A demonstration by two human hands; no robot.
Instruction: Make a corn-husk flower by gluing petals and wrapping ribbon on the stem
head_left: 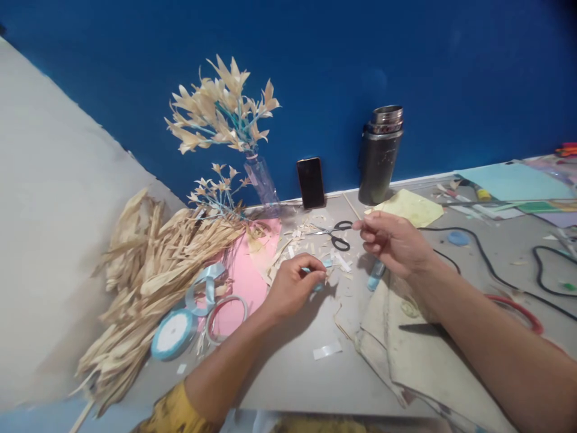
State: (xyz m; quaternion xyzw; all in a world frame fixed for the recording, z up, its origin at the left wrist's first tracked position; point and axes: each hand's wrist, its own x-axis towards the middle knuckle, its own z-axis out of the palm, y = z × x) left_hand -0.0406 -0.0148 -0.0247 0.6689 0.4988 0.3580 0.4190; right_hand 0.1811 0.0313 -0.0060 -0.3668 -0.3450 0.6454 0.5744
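My left hand (295, 285) is closed in a pinch over the middle of the table. A bit of light blue shows beneath its fingers; what the fingertips grip is too small to make out. My right hand (394, 240) hovers to the right, thumb pressed against the curled fingers, and anything between them is hidden. Black-handled scissors (339, 234) lie just beyond, among pale husk scraps (306, 231). Below the right hand are a light blue capped item (375, 275) and a beige cloth (419, 355). A white strip (327, 350) lies nearer me.
Dried corn husks (153, 258) are heaped at left beside a blue ribbon spool (174, 334), a tape roll (226, 319) and pink paper (234, 270). Behind stand husk flowers (225, 102) in a clear bottle (262, 183), a phone (311, 183) and a dark flask (381, 157). A black cord (484, 264) crosses the right.
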